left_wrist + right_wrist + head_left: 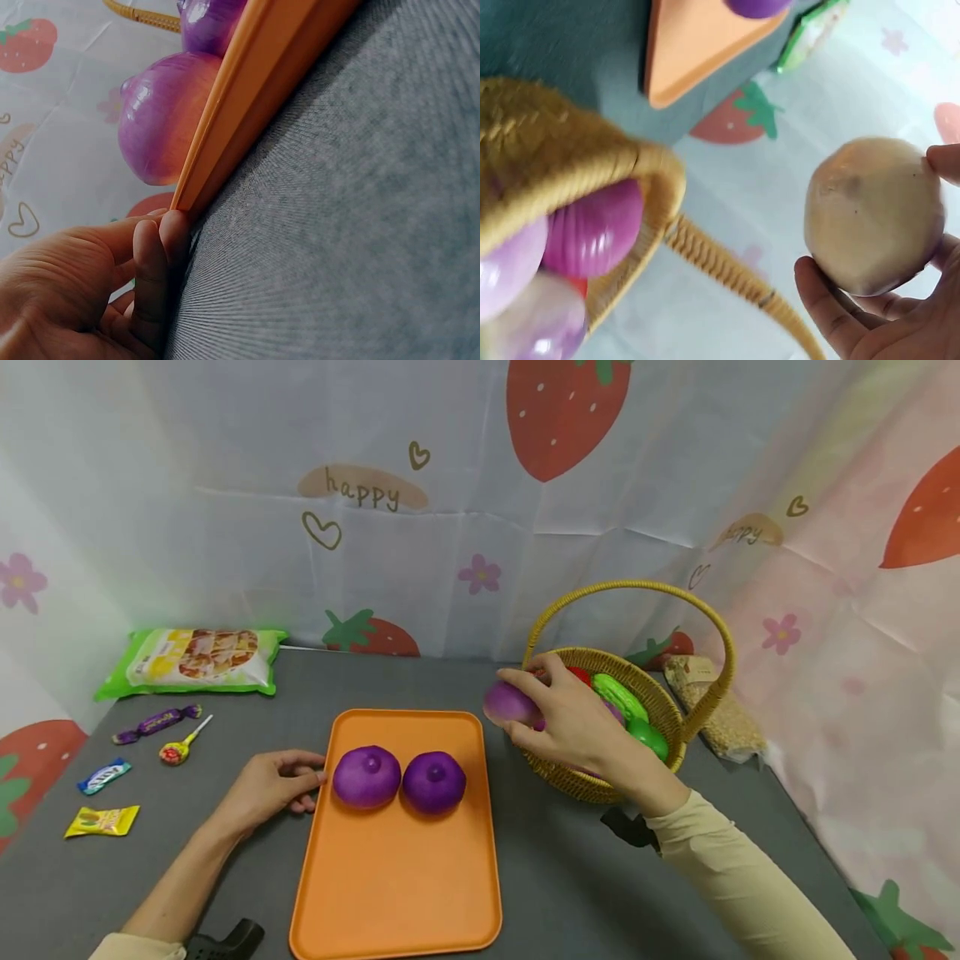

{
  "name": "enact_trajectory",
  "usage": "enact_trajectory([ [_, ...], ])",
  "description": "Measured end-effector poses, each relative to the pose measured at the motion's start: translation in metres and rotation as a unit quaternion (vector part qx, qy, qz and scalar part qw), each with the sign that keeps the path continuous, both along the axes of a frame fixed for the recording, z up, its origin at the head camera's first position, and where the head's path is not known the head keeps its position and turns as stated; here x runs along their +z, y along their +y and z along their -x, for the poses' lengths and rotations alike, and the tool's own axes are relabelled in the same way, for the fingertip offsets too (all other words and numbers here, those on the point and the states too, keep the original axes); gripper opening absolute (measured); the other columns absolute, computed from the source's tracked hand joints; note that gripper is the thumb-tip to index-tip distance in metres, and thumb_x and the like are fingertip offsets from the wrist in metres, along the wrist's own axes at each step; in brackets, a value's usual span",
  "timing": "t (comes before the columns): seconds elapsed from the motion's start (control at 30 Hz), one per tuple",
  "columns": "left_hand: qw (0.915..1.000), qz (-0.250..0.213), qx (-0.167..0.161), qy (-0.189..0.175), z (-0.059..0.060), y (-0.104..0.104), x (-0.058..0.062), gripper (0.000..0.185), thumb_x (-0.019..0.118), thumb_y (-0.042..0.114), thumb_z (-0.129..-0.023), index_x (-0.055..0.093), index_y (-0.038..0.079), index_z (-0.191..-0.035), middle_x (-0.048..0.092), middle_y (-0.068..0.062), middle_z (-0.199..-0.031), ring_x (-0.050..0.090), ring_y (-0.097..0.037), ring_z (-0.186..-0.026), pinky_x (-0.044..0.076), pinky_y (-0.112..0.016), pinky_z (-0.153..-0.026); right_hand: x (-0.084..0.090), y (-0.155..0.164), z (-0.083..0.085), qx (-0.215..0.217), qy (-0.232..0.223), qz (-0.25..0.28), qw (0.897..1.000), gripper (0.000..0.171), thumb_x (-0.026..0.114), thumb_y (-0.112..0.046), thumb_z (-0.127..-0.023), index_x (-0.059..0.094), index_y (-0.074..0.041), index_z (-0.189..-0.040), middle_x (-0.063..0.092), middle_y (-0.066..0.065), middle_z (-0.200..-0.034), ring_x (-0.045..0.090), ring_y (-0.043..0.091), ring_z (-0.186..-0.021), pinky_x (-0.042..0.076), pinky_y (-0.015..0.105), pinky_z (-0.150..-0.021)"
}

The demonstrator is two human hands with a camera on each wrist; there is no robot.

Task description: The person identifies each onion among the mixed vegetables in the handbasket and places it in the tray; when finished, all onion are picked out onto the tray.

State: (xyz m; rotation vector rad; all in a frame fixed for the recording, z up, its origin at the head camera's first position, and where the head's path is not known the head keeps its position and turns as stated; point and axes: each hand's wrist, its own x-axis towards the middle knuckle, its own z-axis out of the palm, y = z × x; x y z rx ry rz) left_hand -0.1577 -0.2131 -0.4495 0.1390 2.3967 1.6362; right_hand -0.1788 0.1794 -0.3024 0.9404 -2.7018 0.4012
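Note:
My right hand (pixel 576 720) grips a round purple toy onion (pixel 508 703) above the left rim of the wicker basket (pixel 573 783). In the right wrist view that onion's pale underside (pixel 874 214) faces the camera, with fingers and thumb around it. Two more purple toy onions, a left one (pixel 367 777) and a right one (pixel 434 783), sit side by side on the orange tray (pixel 397 885). At the tray's left edge, my left hand (pixel 273 787) pinches the rim between thumb and finger, as the left wrist view shows.
Inside the basket lie green toy vegetables (pixel 621 695), something red and more purple pieces. Its tall handle (pixel 630 583) arches overhead. A grain bag (pixel 716 710) lies behind it. At left are a green food bag (pixel 195 662), a lollipop (pixel 176 752) and several wrapped sweets (pixel 102 821).

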Motion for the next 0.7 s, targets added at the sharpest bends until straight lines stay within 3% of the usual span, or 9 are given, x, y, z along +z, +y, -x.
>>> enact_trajectory([
  [0.17, 1.0000, -0.004, 0.000, -0.001, 0.000, 0.003, 0.000, 0.047, 0.067, 0.021, -0.094, 0.056, -0.009, -0.129, 0.068, -0.010, -0.084, 0.066, -0.011, -0.062, 0.058, -0.026, -0.058, -0.009, -0.020, 0.005, 0.001, -0.017, -0.015, 1.000, 0.051, 0.066, -0.040, -0.088, 0.056, -0.023, -0.135, 0.051, 0.008, -0.126, 0.061, 0.019, -0.089, 0.056, 0.033, -0.076],
  [0.43, 1.0000, -0.001, 0.001, 0.004, 0.001, 0.002, -0.001, 0.047, 0.067, 0.020, -0.094, 0.056, -0.009, -0.129, 0.068, -0.010, -0.084, 0.066, -0.011, -0.062, 0.058, -0.026, -0.058, -0.030, -0.048, 0.015, 0.027, 0.040, -0.075, 0.996, 0.050, 0.068, -0.036, -0.086, 0.060, -0.014, -0.130, 0.063, 0.009, -0.121, 0.060, 0.027, -0.107, 0.053, 0.038, -0.093],
  [0.7, 1.0000, -0.001, 0.004, 0.004, 0.000, 0.002, -0.002, 0.048, 0.067, 0.022, -0.094, 0.056, -0.008, -0.130, 0.068, -0.011, -0.087, 0.066, -0.012, -0.062, 0.058, -0.027, -0.058, -0.048, -0.065, 0.022, -0.006, -0.026, -0.107, 0.994, 0.047, 0.068, -0.028, -0.089, 0.058, -0.011, -0.132, 0.059, 0.016, -0.120, 0.061, 0.030, -0.103, 0.056, 0.041, -0.091],
])
